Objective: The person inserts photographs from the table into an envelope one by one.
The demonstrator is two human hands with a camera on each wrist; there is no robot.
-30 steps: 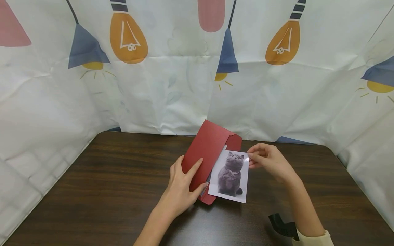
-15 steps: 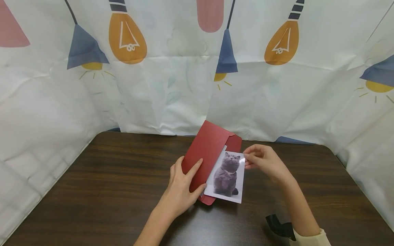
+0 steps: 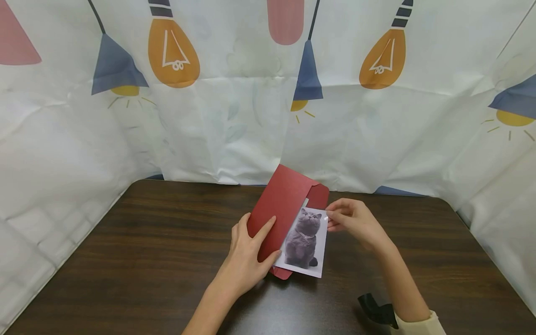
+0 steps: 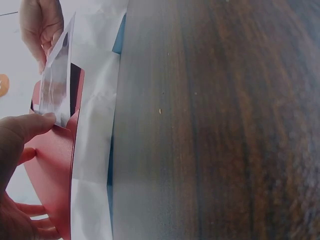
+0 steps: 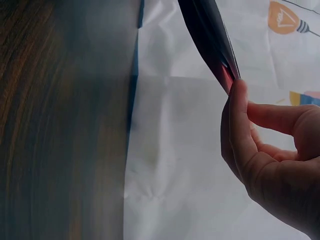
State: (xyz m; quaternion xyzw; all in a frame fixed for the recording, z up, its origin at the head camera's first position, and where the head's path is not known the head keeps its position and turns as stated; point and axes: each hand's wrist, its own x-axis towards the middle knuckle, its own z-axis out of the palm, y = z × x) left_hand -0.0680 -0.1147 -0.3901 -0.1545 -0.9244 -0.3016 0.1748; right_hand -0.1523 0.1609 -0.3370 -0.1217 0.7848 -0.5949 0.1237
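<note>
A red envelope (image 3: 281,200) is held at a slant above the brown table, its flap side facing right. My left hand (image 3: 247,253) grips it, with the thumb near the opening; the left wrist view shows the thumb (image 4: 32,126) touching the photo's lower edge. By its upper right corner, my right hand (image 3: 356,222) pinches a photo of a grey cat (image 3: 302,244). The photo's left edge lies at the envelope's mouth, and part of it is tucked behind the front panel. Another pale sheet edge (image 3: 306,202) shows inside the envelope.
The dark wood table (image 3: 146,260) spreads out on both sides of the hands. Behind it hangs a white cloth (image 3: 234,135) printed with lamps and bulbs. A black curved piece (image 3: 377,311) sits at the right wrist by the cream sleeve (image 3: 420,325).
My right hand has moved left and slightly down with the cat photo, bringing its left edge into the envelope's mouth. The left hand and envelope have stayed nearly still.
</note>
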